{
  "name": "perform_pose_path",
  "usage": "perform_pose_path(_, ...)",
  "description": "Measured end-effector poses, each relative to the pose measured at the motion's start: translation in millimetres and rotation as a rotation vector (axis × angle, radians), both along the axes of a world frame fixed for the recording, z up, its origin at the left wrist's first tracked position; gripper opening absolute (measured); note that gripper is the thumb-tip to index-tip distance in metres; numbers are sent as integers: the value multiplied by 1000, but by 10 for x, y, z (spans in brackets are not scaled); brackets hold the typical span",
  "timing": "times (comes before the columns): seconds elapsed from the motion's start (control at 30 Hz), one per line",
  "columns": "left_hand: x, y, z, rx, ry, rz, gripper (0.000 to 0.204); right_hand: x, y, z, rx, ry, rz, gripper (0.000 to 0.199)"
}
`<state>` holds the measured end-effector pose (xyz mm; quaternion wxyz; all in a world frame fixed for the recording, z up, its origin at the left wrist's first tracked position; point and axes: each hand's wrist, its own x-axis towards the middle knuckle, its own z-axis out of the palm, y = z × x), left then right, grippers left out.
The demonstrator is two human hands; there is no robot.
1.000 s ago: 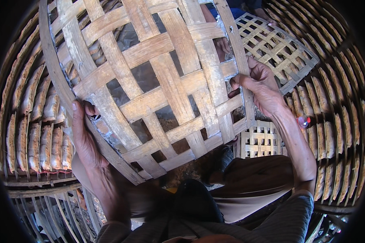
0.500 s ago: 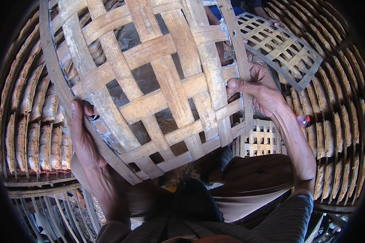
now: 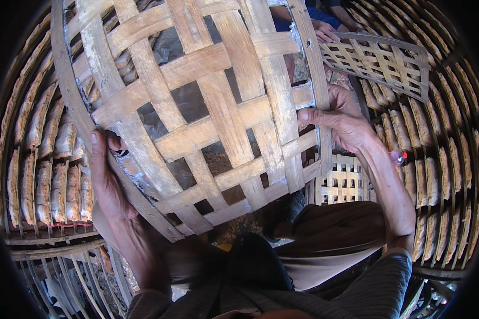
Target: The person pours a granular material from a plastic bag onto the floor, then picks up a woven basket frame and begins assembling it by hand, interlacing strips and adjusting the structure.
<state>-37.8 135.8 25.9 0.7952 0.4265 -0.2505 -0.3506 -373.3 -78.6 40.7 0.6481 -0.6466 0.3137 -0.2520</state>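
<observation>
A large woven bamboo tray (image 3: 210,103) with a wooden frame fills the middle of the view, tilted up in front of me. My left hand (image 3: 109,178) is closed on its left frame bar, thumb along the near face and fingertips behind. With my right hand (image 3: 343,119) I grip the right frame bar, the thumb pressing the woven strips and the other fingers partly hidden behind. Pale bluish residue clings to the strips near both side bars. Through the gaps a dark floor area shows.
At the upper right another person's hand (image 3: 324,31) holds a second woven tray (image 3: 380,61). A further woven tray (image 3: 343,183) stands below my right wrist. Slatted racks with rows of pale, orange-brown-edged pieces stand left (image 3: 42,186) and right (image 3: 447,175).
The other person's tray has tilted and swung up and to the right, and their hand now shows. My tray and both my hands have barely moved.
</observation>
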Motion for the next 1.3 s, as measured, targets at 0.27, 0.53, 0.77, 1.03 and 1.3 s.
perform_pose_path(0.27, 30, 3, -9, -17, 53, -1, 33, 3, -13, 39, -63, -194, 12, 42)
perform_pose_path(0.53, 6, -18, 2, -5, 72, 14, 32, -38, -115, 55, 162, -247, 14, 46)
perform_pose_path(0.77, 33, -12, -9, -15, 84, -5, 31, 33, -14, 12, -52, -20, -52, 43)
perform_pose_path(1.03, -14, -21, 7, -7, 50, -21, 30, 88, -4, -53, -28, -102, -141, 37)
perform_pose_path(1.3, -38, -24, 1, 8, 48, 14, 30, 123, 31, -125, -59, -4, -72, 38)
